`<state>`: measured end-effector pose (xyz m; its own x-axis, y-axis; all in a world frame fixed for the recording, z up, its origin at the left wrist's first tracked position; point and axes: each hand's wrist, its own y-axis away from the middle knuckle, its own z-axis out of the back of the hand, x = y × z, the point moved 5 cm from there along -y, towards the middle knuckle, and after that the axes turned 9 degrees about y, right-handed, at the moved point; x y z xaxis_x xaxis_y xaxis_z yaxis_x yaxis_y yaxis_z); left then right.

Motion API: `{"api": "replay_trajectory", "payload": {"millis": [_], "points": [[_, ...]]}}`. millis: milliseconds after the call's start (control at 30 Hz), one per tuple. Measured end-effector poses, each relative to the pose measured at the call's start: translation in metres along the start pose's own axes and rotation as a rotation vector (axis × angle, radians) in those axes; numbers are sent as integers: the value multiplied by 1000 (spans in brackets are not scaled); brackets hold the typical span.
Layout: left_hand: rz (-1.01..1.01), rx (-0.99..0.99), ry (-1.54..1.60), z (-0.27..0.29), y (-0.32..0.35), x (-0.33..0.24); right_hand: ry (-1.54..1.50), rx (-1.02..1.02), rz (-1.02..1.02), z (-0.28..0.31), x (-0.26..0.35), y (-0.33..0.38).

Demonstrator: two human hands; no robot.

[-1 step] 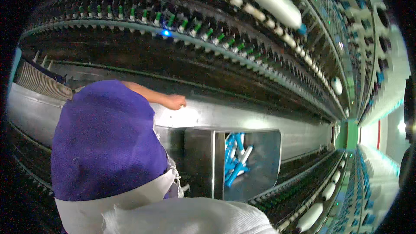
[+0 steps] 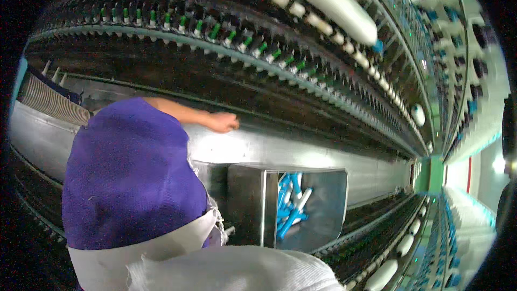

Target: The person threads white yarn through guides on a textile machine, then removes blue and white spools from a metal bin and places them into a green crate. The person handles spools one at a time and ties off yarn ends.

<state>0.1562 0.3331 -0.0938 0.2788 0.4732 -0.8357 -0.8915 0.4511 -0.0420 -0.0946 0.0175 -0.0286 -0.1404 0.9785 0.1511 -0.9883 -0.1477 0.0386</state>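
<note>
My left arm stretches out from the purple shirt (image 2: 129, 172). My left hand (image 2: 225, 122) hangs in the air over a shiny metal floor, beside the row of spindles. Its fingers look curled in, and nothing shows in them. A metal bin (image 2: 326, 226) stands close by, with several blue and white bobbins (image 2: 293, 210) lying in a loose heap inside. My right hand is not in view; pale ribbed cloth (image 2: 231, 269) covers the lower edge of the picture.
A long spinning machine with green-marked spindles (image 2: 215, 32) runs along the top, with a large white roving bobbin (image 2: 339, 8) above. Another machine row with white bobbins (image 2: 382, 275) is at lower right. A ribbed grey hose (image 2: 51, 99) lies at the left.
My left hand has shifted slightly to the right. The bin appears a little lower in the picture. A blue light on the spindle row no longer shows.
</note>
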Motion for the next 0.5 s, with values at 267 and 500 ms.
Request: {"api": "replay_trajectory", "payload": {"millis": [267,500], "points": [[-403,-1062,-732,497,-54,-128,155,-1,191,-39,77,-135],[295,-527,-1745,656,-152,-73,141,-131,-22,5,76,-195]]}}
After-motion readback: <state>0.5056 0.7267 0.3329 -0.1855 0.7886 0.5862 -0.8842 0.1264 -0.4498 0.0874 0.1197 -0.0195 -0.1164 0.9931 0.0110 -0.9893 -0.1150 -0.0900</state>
